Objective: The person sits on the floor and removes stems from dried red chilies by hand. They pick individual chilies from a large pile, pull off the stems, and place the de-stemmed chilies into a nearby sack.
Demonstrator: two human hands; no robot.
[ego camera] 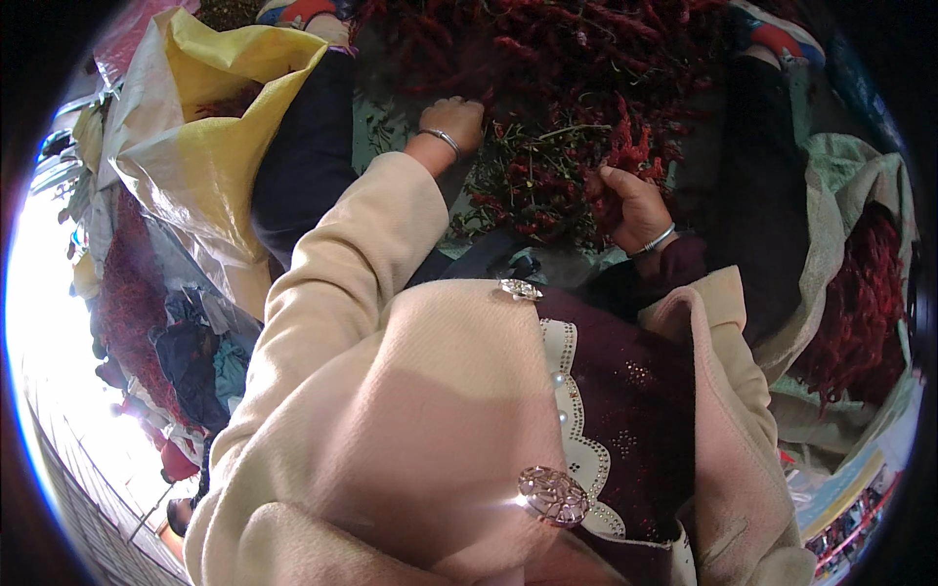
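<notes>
My right hand (639, 211), with a silver bangle at its wrist, is closed around a bunch of dried red chili peppers (629, 143). The thumb lies on top and the pepper tips point away from me. My left hand (452, 124) is curled, back upward, at the edge of the dark red pepper pile (542, 44). Its fingertips are hidden, so I cannot tell whether anything is in them. Between the two hands lies a heap of green and yellowish stalks mixed with peppers (538, 168). Both hands are low between my outstretched legs.
A yellow and white woven sack (212, 161), its mouth spread, stands by my left leg with some peppers inside. On the right, a pale green woven sack (828, 176) holds many red peppers (857, 315). Dark cloth (190, 359) and more red peppers (132, 286) lie at far left.
</notes>
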